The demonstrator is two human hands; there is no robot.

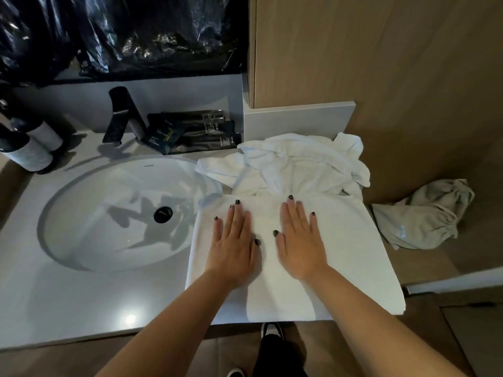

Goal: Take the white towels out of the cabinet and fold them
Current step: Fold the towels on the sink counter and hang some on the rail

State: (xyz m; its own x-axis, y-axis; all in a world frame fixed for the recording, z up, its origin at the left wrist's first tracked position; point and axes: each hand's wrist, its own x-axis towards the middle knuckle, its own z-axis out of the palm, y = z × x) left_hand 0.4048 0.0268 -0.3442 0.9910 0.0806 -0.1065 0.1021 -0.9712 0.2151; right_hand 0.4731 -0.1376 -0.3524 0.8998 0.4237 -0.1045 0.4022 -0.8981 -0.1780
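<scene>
Towel (pixel 353 248) white, folded flat, smooth | left hand (pixel 234 240), right hand (pixel 299 238): hands spread flat, pressing it

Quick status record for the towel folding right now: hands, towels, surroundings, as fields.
left hand: flat, fingers straight, pressing the folded towel
right hand: flat beside it, pressing the same towel
folded towel: white, on the counter's right end, overhanging the front edge
unfolded towels: rumpled white pile behind it
sink: left of the towels
grey cloth: on the floor, right

White terry-cloth towel (pixel 340 240); glossy ceramic sink (pixel 81 227); matt black metal faucet (pixel 119 115); wood-grain cabinet (pixel 381 50).
</scene>
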